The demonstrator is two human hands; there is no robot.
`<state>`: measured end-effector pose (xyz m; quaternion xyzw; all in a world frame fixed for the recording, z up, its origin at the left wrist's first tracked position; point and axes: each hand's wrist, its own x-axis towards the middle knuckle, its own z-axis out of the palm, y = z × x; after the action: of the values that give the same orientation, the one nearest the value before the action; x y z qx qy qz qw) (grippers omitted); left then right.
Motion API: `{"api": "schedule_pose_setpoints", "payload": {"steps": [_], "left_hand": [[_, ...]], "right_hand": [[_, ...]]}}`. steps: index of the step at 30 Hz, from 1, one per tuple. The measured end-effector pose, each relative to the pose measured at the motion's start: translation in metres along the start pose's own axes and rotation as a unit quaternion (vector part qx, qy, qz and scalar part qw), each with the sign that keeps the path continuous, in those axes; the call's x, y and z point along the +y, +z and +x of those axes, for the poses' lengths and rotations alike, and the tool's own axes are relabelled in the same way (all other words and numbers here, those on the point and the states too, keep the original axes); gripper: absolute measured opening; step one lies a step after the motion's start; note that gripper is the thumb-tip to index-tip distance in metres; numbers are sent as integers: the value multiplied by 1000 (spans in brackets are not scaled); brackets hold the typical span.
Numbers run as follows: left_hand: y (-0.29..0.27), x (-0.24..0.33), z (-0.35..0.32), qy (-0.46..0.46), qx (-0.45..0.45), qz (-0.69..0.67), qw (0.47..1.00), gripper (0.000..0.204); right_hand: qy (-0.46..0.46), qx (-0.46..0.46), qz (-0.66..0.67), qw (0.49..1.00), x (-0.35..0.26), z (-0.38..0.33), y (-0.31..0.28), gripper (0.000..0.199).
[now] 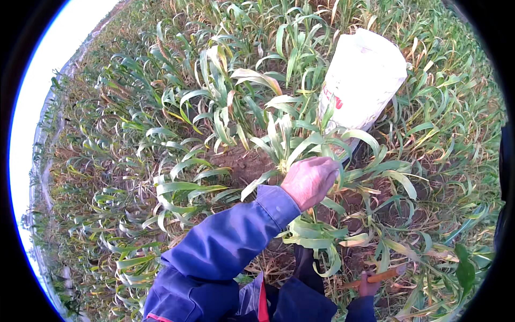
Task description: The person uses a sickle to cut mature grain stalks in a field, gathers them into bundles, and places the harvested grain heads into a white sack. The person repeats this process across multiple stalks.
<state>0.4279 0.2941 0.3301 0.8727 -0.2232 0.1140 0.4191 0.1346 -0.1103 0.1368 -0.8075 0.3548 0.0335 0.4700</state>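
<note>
**Gripping the stalk top, tool held low**

The left hand (310,181) has its fingers curled tight around the top of a leafy green plant (300,145), bunching the leaves. The right hand (368,284) is wrapped around an orange-handled tool (380,276) near the plant's base. A steady grip that holds the stalk upright would likely keep the work clean. A white sack (365,80) stands just behind.

White sack (365,80), green leaves (289,139)
</note>
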Motion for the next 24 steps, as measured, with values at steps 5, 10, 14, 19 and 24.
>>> {"api": "schedule_pose_setpoints", "payload": {"steps": [5, 10, 14, 19, 24], "left_hand": [[-23, 74, -330, -229, -132, -133, 955, 19], [-48, 164, -579, -421, -15, -122, 899, 22], [-60, 199, -682, -566, 52, -63, 821, 22], [-46, 220, -727, -611, 224, -36, 758, 21], [-21, 254, -728, -660, 253, -41, 706, 23]], "right_hand": [[-139, -235, -366, 890, -178, -95, 45, 24], [-86, -523, -479, 699, -171, -157, 86, 19], [-62, -553, -567, 608, -190, -218, 115, 19], [-265, -466, -504, 677, -248, -285, 162, 14], [-385, -487, -383, 684, -320, -359, 211, 13]]}}
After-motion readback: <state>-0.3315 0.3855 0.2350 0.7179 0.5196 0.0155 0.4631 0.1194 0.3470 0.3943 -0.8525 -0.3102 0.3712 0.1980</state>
